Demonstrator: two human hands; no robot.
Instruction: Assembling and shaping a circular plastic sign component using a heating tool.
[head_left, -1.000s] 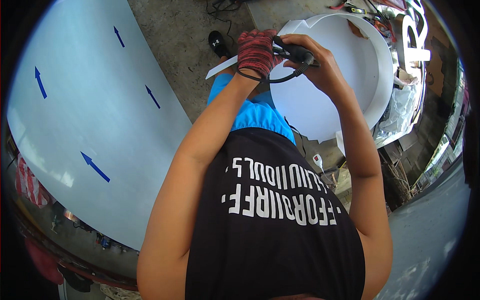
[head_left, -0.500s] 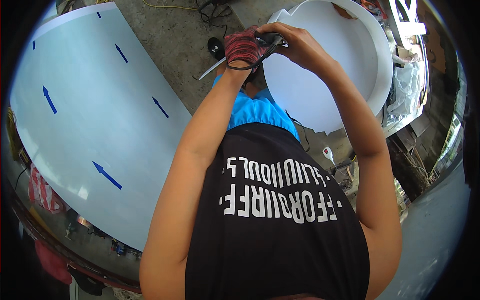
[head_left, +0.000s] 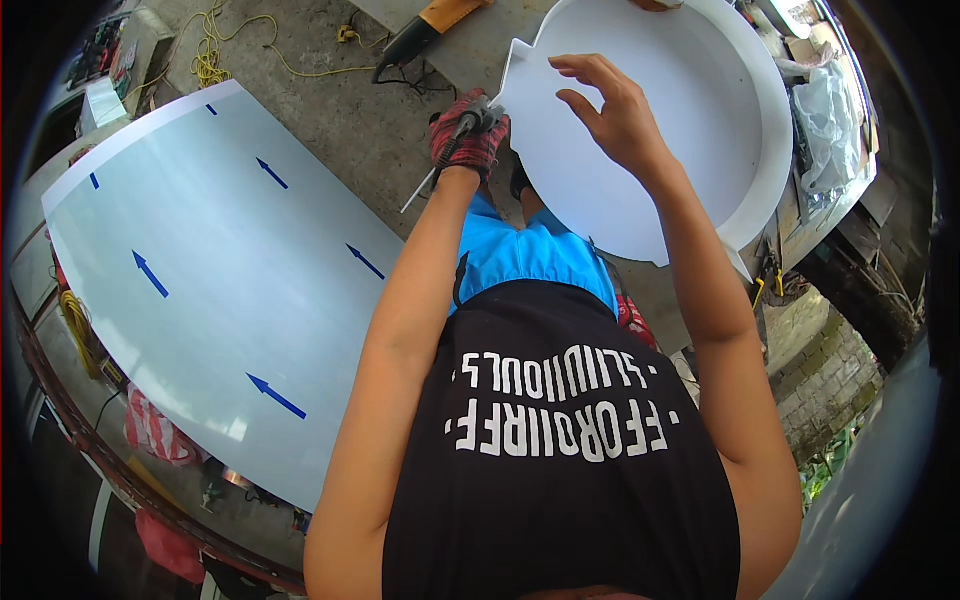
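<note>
My left hand (head_left: 468, 135), in a red and black knit glove, is closed around a dark corded hand tool (head_left: 478, 122) that looks like a glue gun. A thin white stick (head_left: 418, 188) pokes out of it toward me. Beside the glove is the left edge of a large, round white panel (head_left: 640, 120) with a raised rim (head_left: 768, 165). Over that panel, my bare right hand (head_left: 612, 108) is held with thumb and fingers apart, holding nothing. Whether the tool's tip touches the panel's edge cannot be made out.
Left of me lies a large pale sheet (head_left: 240, 290) with blue arrows. An orange and black power tool (head_left: 420, 38) rests beyond my left hand, near a yellow cord (head_left: 270, 40). Clear plastic wrapping (head_left: 830, 115) lies right of the round panel.
My right hand has let go of the tool and moved apart from it, its fingers spread. The left hand keeps the tool, turned and drawn nearer. The whole view has shifted, showing the orange tool.
</note>
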